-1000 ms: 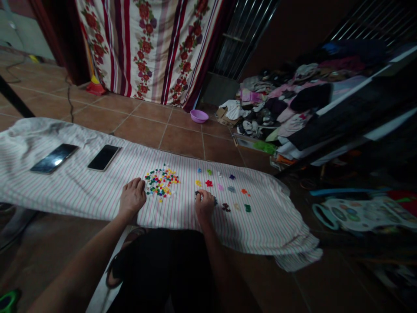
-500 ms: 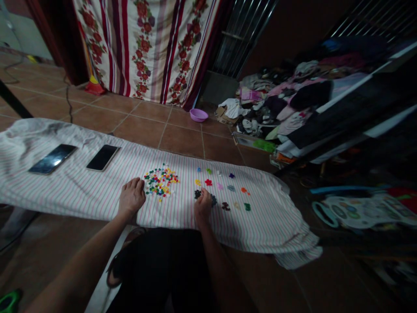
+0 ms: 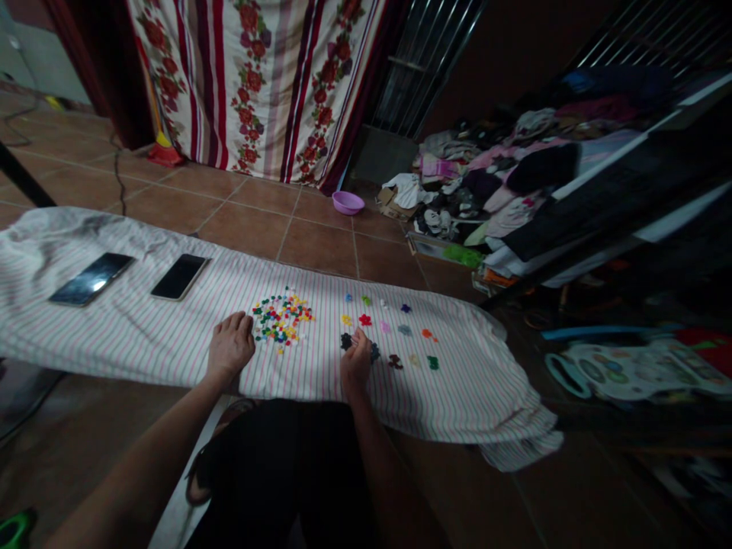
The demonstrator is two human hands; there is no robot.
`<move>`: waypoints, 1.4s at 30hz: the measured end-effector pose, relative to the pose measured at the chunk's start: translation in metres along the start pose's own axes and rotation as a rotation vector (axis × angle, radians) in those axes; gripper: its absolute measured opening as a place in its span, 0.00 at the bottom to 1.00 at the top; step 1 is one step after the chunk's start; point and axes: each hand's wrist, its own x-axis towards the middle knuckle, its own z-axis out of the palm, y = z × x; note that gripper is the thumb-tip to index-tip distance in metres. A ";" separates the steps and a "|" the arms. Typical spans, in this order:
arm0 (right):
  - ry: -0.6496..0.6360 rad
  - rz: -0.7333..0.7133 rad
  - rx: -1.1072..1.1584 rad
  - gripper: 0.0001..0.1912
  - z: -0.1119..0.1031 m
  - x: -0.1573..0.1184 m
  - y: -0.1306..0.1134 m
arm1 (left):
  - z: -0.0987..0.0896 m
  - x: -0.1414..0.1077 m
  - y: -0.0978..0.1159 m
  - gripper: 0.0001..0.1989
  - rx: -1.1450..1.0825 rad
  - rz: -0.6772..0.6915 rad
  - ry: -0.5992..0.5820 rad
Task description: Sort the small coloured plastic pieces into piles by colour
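My left hand [image 3: 231, 347] lies flat on the striped cloth [image 3: 154, 347], its fingers beside a loose spread of small mixed-colour bead-like pieces [image 3: 283, 319]. To the right, similar pieces sit in small groups by colour. My right hand [image 3: 357, 362] is among them, fingertips pinched together; whatever they hold is too small or hidden to make out. Just left of those fingertips is a black group [image 3: 346, 341], and a dark blue-grey group [image 3: 374, 351] is partly covered by the hand. Red pieces [image 3: 364, 320] and yellow pieces [image 3: 346, 320] lie just beyond, with brown pieces [image 3: 395, 361] farther right.
Two phones [image 3: 92, 280] lie on the cloth at the left. A purple basin [image 3: 348, 202] stands on the tiled floor behind the surface. Heaped clothes [image 3: 503, 175] fill the back right, and a pale plastic toy panel [image 3: 634, 370] is at the right.
Both hands stay almost where they were. The view shifts very slightly; no piece visibly moves.
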 end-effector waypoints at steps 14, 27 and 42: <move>0.005 -0.046 0.016 0.30 0.001 -0.003 0.004 | -0.002 0.000 0.001 0.16 0.048 0.014 -0.012; 0.040 -0.138 0.009 0.27 0.000 -0.001 0.005 | 0.001 -0.001 -0.001 0.17 0.020 0.011 -0.007; 0.002 -0.294 -0.052 0.22 -0.004 0.003 -0.011 | -0.001 0.001 0.002 0.16 0.000 -0.006 -0.008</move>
